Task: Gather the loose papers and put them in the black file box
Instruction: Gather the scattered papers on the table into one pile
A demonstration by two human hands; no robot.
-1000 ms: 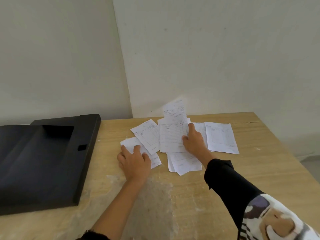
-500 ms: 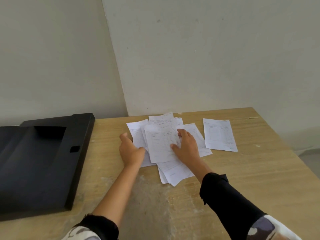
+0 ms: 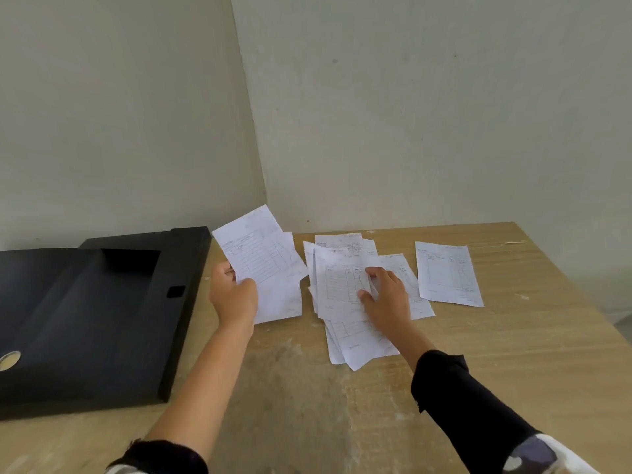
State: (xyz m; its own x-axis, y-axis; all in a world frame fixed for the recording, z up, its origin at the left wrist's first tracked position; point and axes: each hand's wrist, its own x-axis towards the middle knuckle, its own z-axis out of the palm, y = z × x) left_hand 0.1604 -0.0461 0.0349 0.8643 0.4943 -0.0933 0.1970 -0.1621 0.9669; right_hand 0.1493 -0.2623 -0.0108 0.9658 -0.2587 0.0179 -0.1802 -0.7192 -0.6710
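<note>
White printed papers lie on a wooden table. My left hand grips a few sheets by their left edge and holds them tilted up off the table, just right of the black file box. My right hand rests flat, fingers spread, on an overlapping pile of papers in the middle. One single sheet lies apart to the right. The file box lies open on the left, its inside dark and without papers in view.
The table stands in a corner of two pale walls. Its right edge drops off to the floor. A small round hole shows at the box's near left end.
My left hand has lifted a few sheets off the left side of the pile and drawn them left toward the box. My right hand stays pressed on the pile.
</note>
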